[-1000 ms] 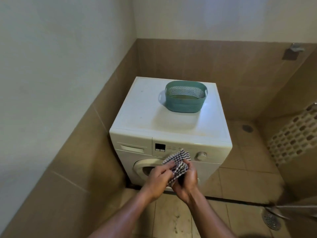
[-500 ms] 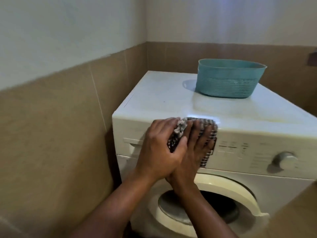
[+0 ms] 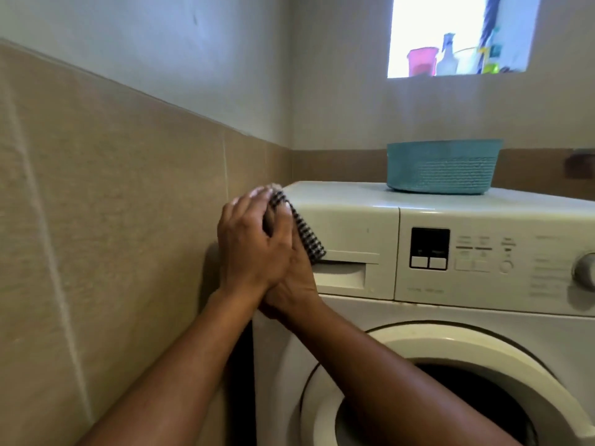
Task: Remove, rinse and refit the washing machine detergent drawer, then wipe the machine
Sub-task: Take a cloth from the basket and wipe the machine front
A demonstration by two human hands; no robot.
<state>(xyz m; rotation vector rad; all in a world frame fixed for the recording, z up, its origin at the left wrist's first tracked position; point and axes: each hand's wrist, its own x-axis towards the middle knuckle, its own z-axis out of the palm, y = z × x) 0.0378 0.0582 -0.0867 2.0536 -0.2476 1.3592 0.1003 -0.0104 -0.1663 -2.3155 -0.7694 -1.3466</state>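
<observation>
Black-and-white checked cloth (image 3: pixel 308 241): pressed against the upper left corner of the detergent drawer (image 3: pixel 349 235).
Right hand (image 3: pixel 291 284): fingers straight, flat on the cloth.
Left hand (image 3: pixel 252 247): laid over the right, fingers nearly straight, gripping nothing.
Detergent drawer: seated flush in the washing machine (image 3: pixel 370 312).
Teal basket (image 3: pixel 441 167): on the washing machine's top.

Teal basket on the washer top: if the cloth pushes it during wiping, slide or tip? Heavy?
Likely slides rather than tips: the basket is wide and low, sitting flat on the smooth washer top. Probably light, since it looks like thin woven-pattern plastic; contents are hidden from this angle, so weight is uncertain.
</observation>
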